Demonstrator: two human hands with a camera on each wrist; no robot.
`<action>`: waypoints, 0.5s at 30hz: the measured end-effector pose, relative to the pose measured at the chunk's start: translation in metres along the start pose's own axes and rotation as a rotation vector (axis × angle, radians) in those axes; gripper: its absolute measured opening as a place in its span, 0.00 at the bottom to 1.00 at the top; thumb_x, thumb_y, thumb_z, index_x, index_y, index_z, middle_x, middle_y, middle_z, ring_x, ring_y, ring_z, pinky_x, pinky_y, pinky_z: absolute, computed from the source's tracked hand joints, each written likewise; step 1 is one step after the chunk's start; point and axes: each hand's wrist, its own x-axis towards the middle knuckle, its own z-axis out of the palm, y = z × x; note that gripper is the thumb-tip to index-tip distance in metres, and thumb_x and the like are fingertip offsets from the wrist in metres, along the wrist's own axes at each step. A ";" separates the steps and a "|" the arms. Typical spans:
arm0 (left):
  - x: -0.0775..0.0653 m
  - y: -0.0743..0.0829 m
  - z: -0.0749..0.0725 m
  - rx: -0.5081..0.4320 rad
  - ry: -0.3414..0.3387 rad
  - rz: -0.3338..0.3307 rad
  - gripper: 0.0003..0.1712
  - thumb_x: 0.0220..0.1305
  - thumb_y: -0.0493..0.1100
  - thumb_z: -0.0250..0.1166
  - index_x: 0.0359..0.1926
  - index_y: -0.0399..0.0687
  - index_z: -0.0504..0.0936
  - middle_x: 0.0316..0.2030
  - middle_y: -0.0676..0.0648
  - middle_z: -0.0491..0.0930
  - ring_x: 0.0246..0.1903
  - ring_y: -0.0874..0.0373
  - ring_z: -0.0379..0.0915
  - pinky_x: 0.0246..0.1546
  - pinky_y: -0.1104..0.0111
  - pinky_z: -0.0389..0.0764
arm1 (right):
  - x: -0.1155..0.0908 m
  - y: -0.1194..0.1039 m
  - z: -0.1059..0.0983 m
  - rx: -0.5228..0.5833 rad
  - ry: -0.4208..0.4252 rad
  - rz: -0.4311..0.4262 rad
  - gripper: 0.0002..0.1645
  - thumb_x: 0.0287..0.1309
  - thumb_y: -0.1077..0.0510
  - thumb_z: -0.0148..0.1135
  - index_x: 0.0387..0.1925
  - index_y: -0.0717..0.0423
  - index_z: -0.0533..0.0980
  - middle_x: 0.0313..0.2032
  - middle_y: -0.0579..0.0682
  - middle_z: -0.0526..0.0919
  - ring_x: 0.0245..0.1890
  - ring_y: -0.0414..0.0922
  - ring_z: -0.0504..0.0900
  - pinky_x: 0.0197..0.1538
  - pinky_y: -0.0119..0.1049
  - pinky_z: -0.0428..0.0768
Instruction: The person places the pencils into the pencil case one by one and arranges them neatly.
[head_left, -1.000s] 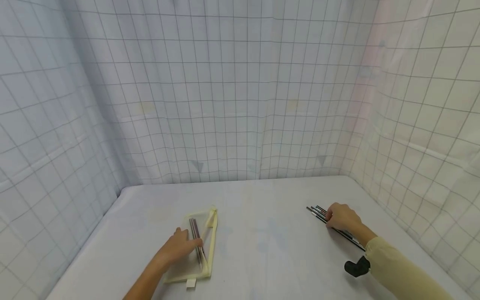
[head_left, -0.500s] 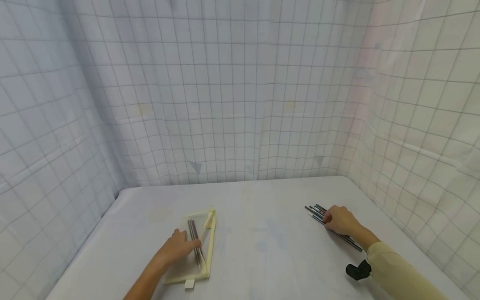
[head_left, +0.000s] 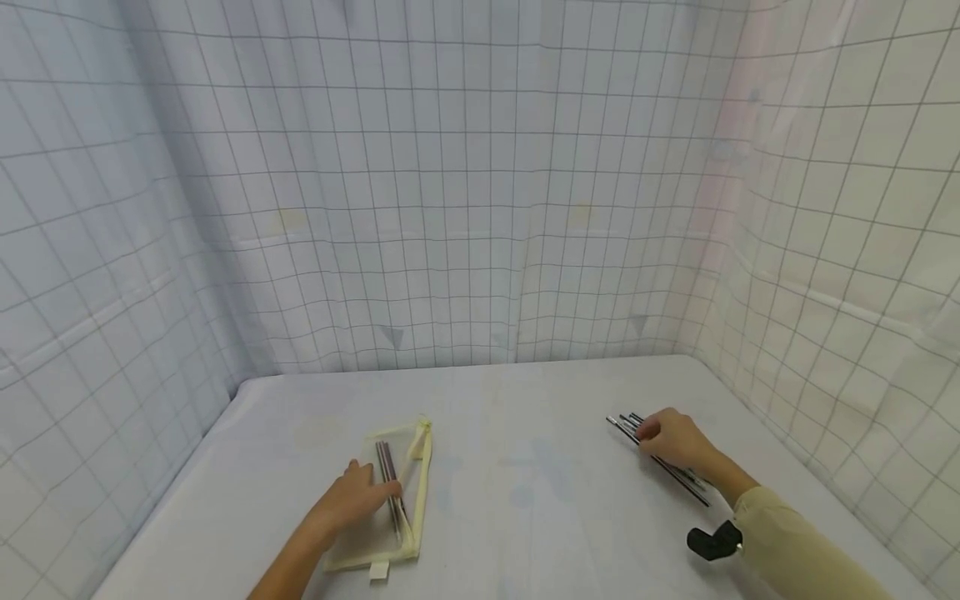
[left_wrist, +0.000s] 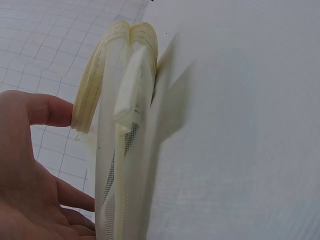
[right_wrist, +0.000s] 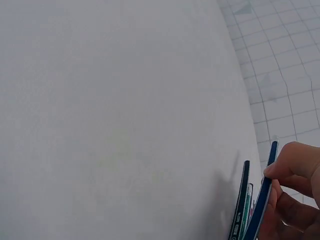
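A mesh pouch [head_left: 412,542] with pale yellow zip edging lies on the left of the table, dark pencils [head_left: 385,461] showing in it. My left hand [head_left: 351,500] rests on it from above, thumb stretched across the pencils. In the left wrist view, that thumb [left_wrist: 54,111] touches the raised zip edge [left_wrist: 90,92], and the other fingers lie against the mesh. On the right, my right hand [head_left: 675,440] pinches a blue pencil [right_wrist: 263,195] between thumb and fingertip. Beside it lies a dark green pencil [right_wrist: 241,197], with more pencils partly hidden by the hand.
White cloth covers the table [head_left: 517,467], and gridded curtains [head_left: 480,167] stand at the back and both sides. A black strap piece [head_left: 712,542] sticks out at the right sleeve [head_left: 795,542]. A white tab [head_left: 379,572] projects from the pouch's near edge.
My right hand has shifted slightly left, and the pinched pencil now sits apart from the others, angled across them. The left hand and pouch stay as they were.
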 end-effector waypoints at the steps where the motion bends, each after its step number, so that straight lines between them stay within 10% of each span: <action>1: 0.000 0.000 0.000 0.000 -0.001 0.000 0.54 0.61 0.57 0.64 0.67 0.11 0.59 0.69 0.11 0.43 0.70 0.17 0.41 0.68 0.31 0.49 | 0.000 -0.002 0.000 0.031 -0.002 0.015 0.10 0.55 0.65 0.68 0.41 0.63 0.85 0.36 0.50 0.85 0.35 0.46 0.81 0.36 0.42 0.82; 15: -0.004 0.004 0.000 0.004 0.009 -0.009 0.54 0.60 0.55 0.65 0.68 0.11 0.57 0.69 0.10 0.42 0.70 0.16 0.40 0.68 0.31 0.49 | 0.012 -0.031 0.024 0.472 -0.083 0.178 0.20 0.64 0.65 0.66 0.54 0.73 0.79 0.42 0.56 0.84 0.36 0.46 0.82 0.39 0.38 0.85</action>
